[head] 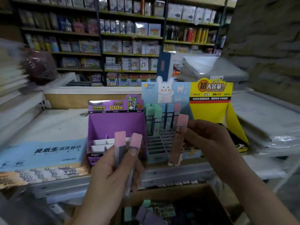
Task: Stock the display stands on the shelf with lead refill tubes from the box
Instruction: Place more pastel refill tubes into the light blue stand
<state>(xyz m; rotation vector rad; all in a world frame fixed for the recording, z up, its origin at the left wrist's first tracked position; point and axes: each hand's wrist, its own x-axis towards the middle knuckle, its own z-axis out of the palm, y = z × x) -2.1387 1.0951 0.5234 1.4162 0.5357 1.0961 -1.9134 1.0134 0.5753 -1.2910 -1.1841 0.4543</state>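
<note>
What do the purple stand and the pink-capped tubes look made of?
The purple stand looks like printed matte cardboard, judging by its folded edges and white card dividers. The pink-capped tubes are probably plastic, with smooth opaque caps over darker bodies; blur leaves it open.

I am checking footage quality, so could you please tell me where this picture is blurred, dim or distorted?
Head view: dim; both side edges smeared and stretched; back shelves soft; glare on the plastic wrap; box dark; yellow stand and the tubes in the left hand and right hand fairly sharp.
</note>
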